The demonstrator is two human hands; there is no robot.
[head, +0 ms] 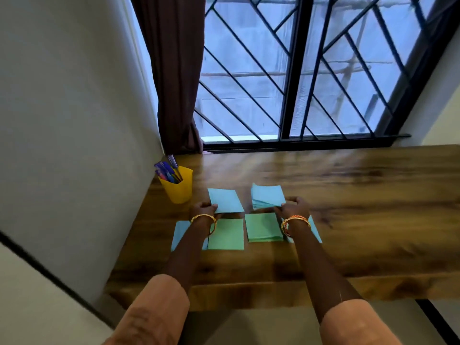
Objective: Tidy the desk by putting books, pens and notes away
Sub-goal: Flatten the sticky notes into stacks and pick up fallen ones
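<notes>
Head view: a wooden counter (348, 195) runs under a barred window (298, 70), with a dark curtain (174, 83) hanging at the window's left side and a pale wall (74, 120) on the left.

A yellow cup (179, 186) stands near the counter's far left corner, just beside the wall, and holds several blue and purple pens (168, 171) leaning leftward.

Paper notes lie spread near the counter's front edge in two rough rows. In the far row, the left hand (202, 209) pinches the near left corner of a single blue note (225, 200), its fingers curled onto the sheet. The right hand (295, 207) grips the near right side of a loose blue stack (267, 196), whose sheets are fanned unevenly; the fingers curl round its edge.

In the near row, a green note (226, 234) lies just below the single blue one, and a green stack (263, 227) lies just beside it on the right, apart by a narrow gap. A blue sheet (180, 232) lies at the far left of this row, partly hidden under the left forearm, and another blue sheet (316, 232) shows at the far right from under the right wrist.

Each wrist carries gold bangles, the left bangles (204, 216) and the right bangles (296, 220), and both arms wear rolled peach sleeves (159, 314).
</notes>
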